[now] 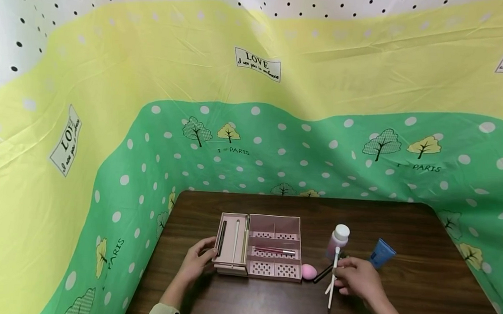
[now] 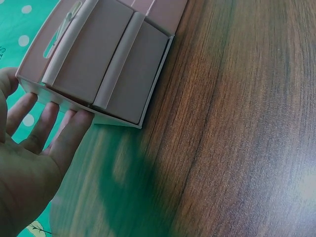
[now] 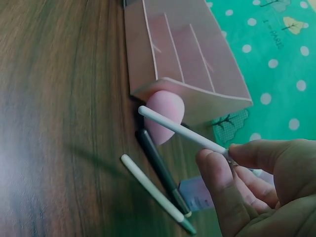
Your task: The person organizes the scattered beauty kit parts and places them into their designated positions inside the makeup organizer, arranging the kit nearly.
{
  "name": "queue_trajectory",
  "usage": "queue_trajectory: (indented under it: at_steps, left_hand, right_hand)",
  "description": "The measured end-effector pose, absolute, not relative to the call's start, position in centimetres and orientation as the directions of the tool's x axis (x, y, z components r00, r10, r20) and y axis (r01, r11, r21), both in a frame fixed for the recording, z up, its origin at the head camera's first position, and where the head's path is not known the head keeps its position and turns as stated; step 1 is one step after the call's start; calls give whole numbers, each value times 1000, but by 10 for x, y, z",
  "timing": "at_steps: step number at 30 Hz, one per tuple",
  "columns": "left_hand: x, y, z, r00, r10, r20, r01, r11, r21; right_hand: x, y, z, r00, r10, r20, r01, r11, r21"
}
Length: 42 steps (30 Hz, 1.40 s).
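Observation:
My left hand (image 1: pixel 195 262) rests its fingers against the left side of a pink makeup organizer (image 1: pixel 262 224). In the left wrist view its fingers are spread along the box wall, beside two drawer fronts (image 2: pixel 131 69). The thumb and fingers of my right hand (image 1: pixel 359 280) pinch a slim white-handled makeup brush (image 3: pixel 182 131) above the table. Beneath it lie a second white-handled brush (image 3: pixel 153 187) with a green tip and a black stick (image 3: pixel 159 160). A pink makeup sponge (image 3: pixel 165 113) touches the organizer's right side.
Behind the right hand stands a white-capped bottle (image 1: pixel 340 233), with a blue tube (image 1: pixel 382 253) farther right. The organizer's left tray holds a black pencil (image 1: pixel 222 238) and several slim sticks; a magenta brush (image 1: pixel 275 251) lies in a middle compartment. Patterned cloth (image 1: pixel 296 146) surrounds the wooden table (image 1: pixel 284 307).

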<state>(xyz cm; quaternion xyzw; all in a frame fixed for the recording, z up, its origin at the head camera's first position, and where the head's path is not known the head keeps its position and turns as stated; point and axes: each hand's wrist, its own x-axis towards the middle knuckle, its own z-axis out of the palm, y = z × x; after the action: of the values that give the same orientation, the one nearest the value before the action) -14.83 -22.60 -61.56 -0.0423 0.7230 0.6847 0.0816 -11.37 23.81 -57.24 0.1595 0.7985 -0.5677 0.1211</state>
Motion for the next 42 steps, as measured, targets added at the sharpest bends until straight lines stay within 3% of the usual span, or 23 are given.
queue_trajectory:
  at_steps: [42]
  left_hand:
    - [-148,-226,-611,-980,69,-189,-188,23,982]
  right_hand:
    - [-155,166,-522,-973,-54,-223,202,253,-946]
